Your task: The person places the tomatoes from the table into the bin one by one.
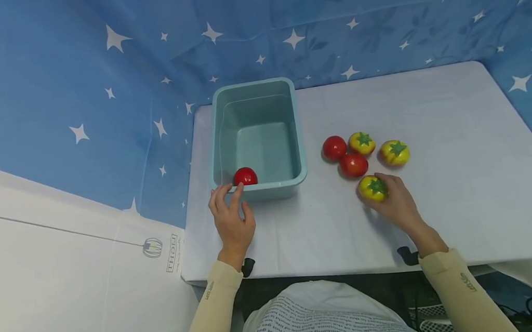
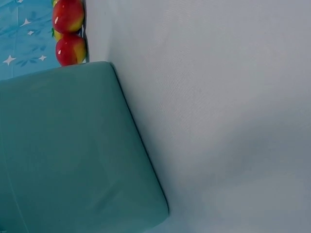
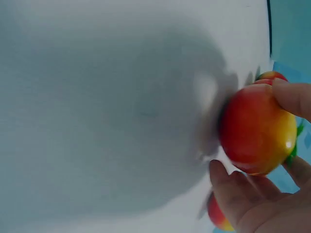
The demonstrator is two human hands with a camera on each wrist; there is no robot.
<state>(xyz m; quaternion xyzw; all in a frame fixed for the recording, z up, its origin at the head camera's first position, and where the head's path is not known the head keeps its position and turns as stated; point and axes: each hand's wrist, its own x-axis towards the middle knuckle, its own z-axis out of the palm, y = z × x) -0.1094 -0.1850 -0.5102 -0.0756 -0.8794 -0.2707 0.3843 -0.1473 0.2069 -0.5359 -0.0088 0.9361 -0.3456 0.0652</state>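
My right hand [image 1: 397,202] grips a tomato-like fruit [image 1: 372,189], yellow around its green star-shaped top. In the right wrist view this gripped fruit [image 3: 255,128] shows a glossy red underside, with thumb and fingers around it. My left hand [image 1: 234,226] is at the near rim of a blue-green plastic bin [image 1: 298,132], fingers spread and slightly bent over the edge. Whether they press on the rim, I cannot tell. Just inside that rim is a red fruit [image 1: 245,175], its lower part hidden. The left wrist view shows the bin's outer wall [image 2: 73,145], without the hand.
Beyond my right hand sit several similar fruits: two red side up [image 1: 334,147], [image 1: 353,165] and two green top up [image 1: 361,143], [image 1: 394,153]. A white cloth covers the table [image 1: 459,171]. A blue star-patterned curtain [image 1: 255,31] hangs behind it.
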